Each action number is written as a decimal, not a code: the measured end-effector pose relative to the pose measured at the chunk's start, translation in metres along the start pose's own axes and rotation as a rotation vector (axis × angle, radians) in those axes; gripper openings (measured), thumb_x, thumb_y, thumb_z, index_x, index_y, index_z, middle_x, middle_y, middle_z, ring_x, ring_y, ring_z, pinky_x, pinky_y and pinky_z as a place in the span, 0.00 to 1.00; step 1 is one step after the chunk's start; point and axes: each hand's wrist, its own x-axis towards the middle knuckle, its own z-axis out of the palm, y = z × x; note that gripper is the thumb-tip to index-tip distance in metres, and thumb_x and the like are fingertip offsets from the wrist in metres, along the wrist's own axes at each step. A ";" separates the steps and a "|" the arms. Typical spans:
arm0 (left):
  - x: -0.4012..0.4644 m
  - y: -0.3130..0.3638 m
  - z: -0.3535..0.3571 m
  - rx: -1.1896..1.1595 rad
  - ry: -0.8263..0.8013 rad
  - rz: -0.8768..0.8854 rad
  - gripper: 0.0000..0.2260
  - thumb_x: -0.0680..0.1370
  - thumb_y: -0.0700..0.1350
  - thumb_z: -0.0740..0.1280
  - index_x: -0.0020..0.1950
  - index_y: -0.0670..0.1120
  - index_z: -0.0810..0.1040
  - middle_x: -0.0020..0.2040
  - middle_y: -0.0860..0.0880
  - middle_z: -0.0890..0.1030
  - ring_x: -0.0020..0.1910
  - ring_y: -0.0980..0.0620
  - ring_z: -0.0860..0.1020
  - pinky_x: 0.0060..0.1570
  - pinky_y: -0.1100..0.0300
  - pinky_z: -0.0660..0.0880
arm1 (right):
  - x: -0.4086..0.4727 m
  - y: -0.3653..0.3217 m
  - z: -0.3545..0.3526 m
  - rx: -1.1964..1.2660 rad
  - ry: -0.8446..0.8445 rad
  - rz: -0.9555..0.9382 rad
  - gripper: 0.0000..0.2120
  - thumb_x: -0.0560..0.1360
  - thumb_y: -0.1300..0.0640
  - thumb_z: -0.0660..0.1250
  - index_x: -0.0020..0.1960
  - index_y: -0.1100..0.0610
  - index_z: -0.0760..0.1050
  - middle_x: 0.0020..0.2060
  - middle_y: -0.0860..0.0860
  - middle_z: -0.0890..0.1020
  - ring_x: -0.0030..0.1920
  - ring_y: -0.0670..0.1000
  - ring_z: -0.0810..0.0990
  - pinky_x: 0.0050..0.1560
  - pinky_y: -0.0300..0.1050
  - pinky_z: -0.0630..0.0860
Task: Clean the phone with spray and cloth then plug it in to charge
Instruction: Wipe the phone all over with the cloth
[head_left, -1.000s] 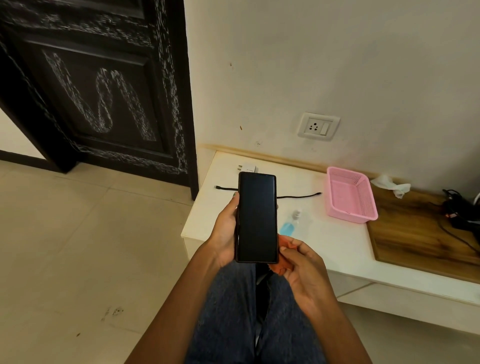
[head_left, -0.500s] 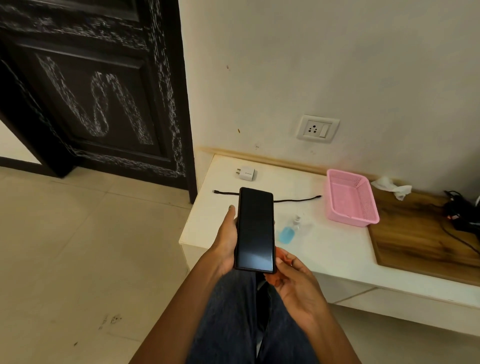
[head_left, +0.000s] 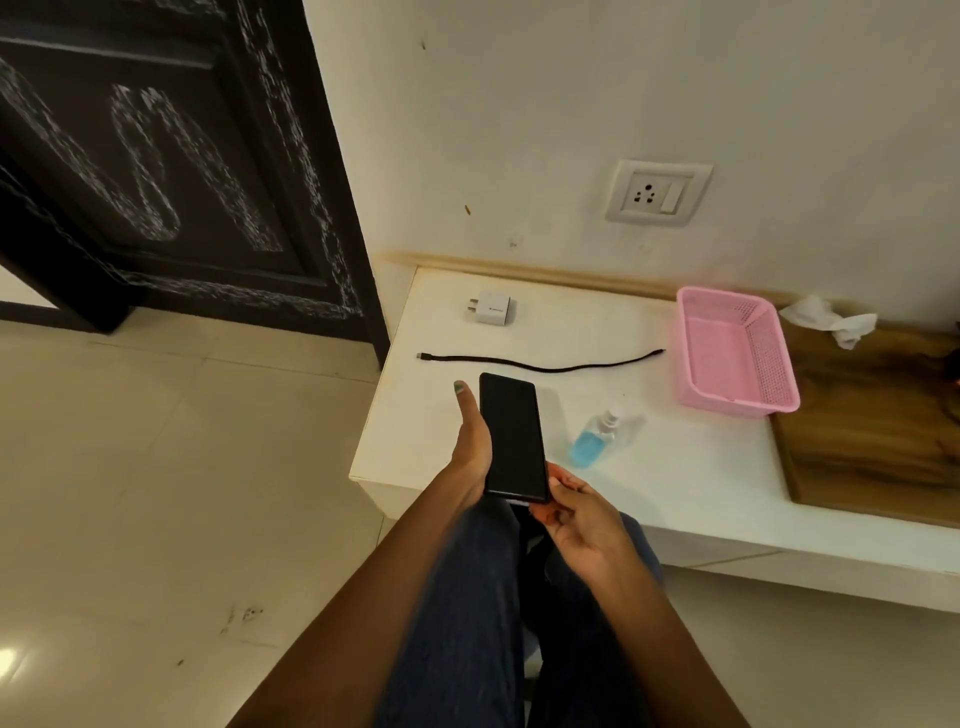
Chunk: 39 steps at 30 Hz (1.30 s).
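Note:
My left hand (head_left: 470, 447) grips a black phone (head_left: 511, 441), screen up and dark, with the thumb along its left edge, over the front of the white ledge (head_left: 675, 467). At the phone's lower right corner my right hand (head_left: 582, 525) curls its fingers, a sliver of orange cloth (head_left: 543, 513) showing under them. A small spray bottle (head_left: 595, 439) with blue liquid lies on the ledge just right of the phone. Behind it a black cable (head_left: 540, 364) lies stretched out, and a white charger plug (head_left: 493, 308) sits further back. A wall socket (head_left: 657, 193) is above.
A pink plastic basket (head_left: 737, 353) stands on the ledge at the right, beside a wooden board (head_left: 872, 441) and a crumpled white tissue (head_left: 831, 319). A dark door (head_left: 156, 156) stands at the left, with tiled floor below it. My jeans-clad legs are under my hands.
The phone has moved down and forward towards the ledge, uncovering the charger plug and cable. The orange cloth, plain in my right hand a second ago, is now almost hidden.

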 end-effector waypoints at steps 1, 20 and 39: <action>0.006 0.001 0.003 0.008 0.022 0.006 0.44 0.70 0.75 0.39 0.74 0.48 0.65 0.71 0.42 0.71 0.69 0.41 0.70 0.70 0.44 0.64 | 0.007 -0.001 0.001 -0.018 0.025 0.007 0.10 0.78 0.68 0.59 0.56 0.63 0.76 0.53 0.59 0.80 0.50 0.57 0.80 0.44 0.49 0.79; 0.080 -0.008 0.027 0.122 0.054 0.124 0.37 0.75 0.69 0.37 0.78 0.51 0.56 0.77 0.46 0.59 0.75 0.46 0.59 0.75 0.44 0.54 | 0.100 -0.004 0.008 -0.250 0.410 -0.094 0.10 0.77 0.65 0.62 0.57 0.60 0.77 0.54 0.55 0.80 0.54 0.56 0.78 0.58 0.55 0.76; 0.038 -0.001 0.020 0.169 0.119 0.285 0.25 0.83 0.57 0.47 0.76 0.47 0.60 0.76 0.47 0.62 0.74 0.46 0.61 0.73 0.51 0.56 | 0.055 -0.017 0.008 -0.262 0.426 -0.263 0.12 0.77 0.63 0.64 0.60 0.61 0.74 0.50 0.54 0.77 0.49 0.53 0.77 0.58 0.52 0.76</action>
